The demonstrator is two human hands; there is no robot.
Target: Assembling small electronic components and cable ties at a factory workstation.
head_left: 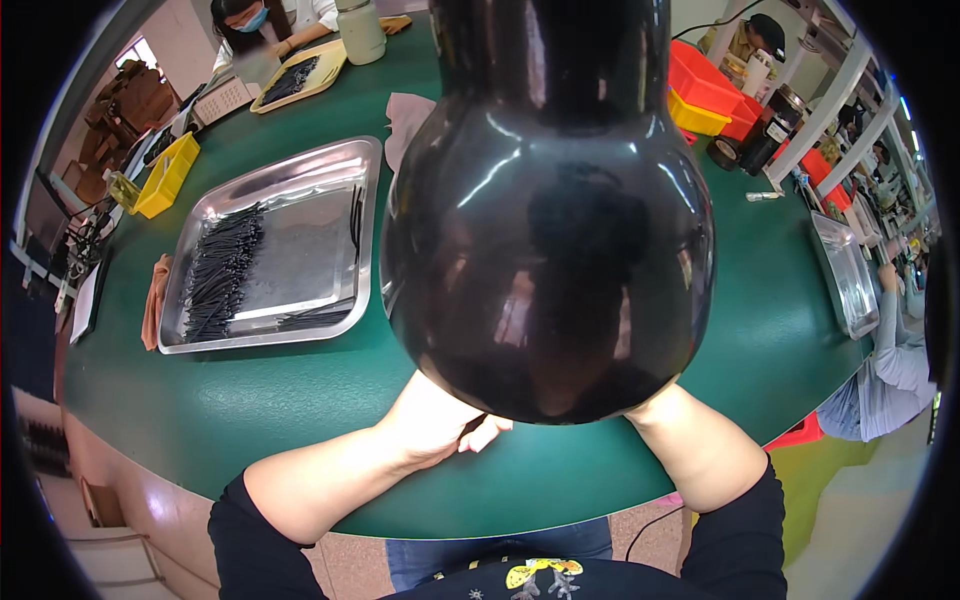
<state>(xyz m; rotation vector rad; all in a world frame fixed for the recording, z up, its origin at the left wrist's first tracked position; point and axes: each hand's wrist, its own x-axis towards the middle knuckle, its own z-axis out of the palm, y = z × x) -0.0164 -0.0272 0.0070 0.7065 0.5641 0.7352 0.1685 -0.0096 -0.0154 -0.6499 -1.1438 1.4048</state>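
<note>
A large, glossy black rounded hood (550, 260), like a lamp head, hangs over the middle of the green table (300, 400) and covers most of both hands. My left hand (432, 418) reaches under its lower left edge, brightly lit, with a few curled fingers showing. What those fingers hold, if anything, is hidden. Of my right hand (655, 402) only the wrist end shows at the hood's lower right edge; its fingers are out of sight. To the left lies a shiny metal tray (300, 240) holding a thick row of thin black cable-like pieces (222, 270).
An orange-brown cloth (157, 300) lies by the tray's left side. Beyond are a yellow bin (168, 177), a cream tray (328, 68) and a pale green bottle (361, 35). Red bins (700, 78), a black flask (772, 130) and another metal tray (845, 275) stand right. Co-workers sit around.
</note>
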